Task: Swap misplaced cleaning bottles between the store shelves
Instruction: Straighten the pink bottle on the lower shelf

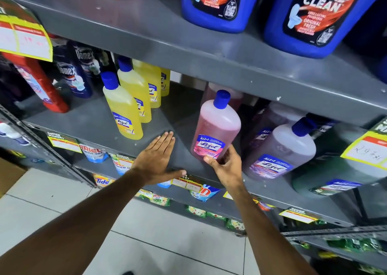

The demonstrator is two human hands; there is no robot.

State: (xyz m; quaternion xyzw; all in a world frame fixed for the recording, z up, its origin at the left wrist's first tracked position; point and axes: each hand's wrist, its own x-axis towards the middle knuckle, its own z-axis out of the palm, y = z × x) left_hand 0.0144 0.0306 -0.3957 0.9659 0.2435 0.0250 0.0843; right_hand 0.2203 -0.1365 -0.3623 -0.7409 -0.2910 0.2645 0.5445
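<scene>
My right hand point(227, 166) grips the base of a pink Lizol bottle point(217, 126) with a blue cap, held upright at the front of the grey middle shelf point(100, 126). My left hand point(159, 158) lies flat and open on the shelf edge, fingers together and pointing inward, just left of the pink bottle. To the left stands a row of yellow Lizol bottles point(123, 111) with blue caps. A purple Lizol bottle point(282, 151) stands to the right, close to the pink one. Another pink bottle point(211, 91) shows behind, partly hidden.
Large blue toilet cleaner jugs point(314, 17) stand on the upper shelf point(167, 38). Dark Domex bottles point(77, 75) and a red bottle point(41, 84) fill the middle shelf's left end. A green bottle point(335, 174) sits far right. Detergent pouches point(100, 153) hang below; yellow price tags point(25, 38) stick out.
</scene>
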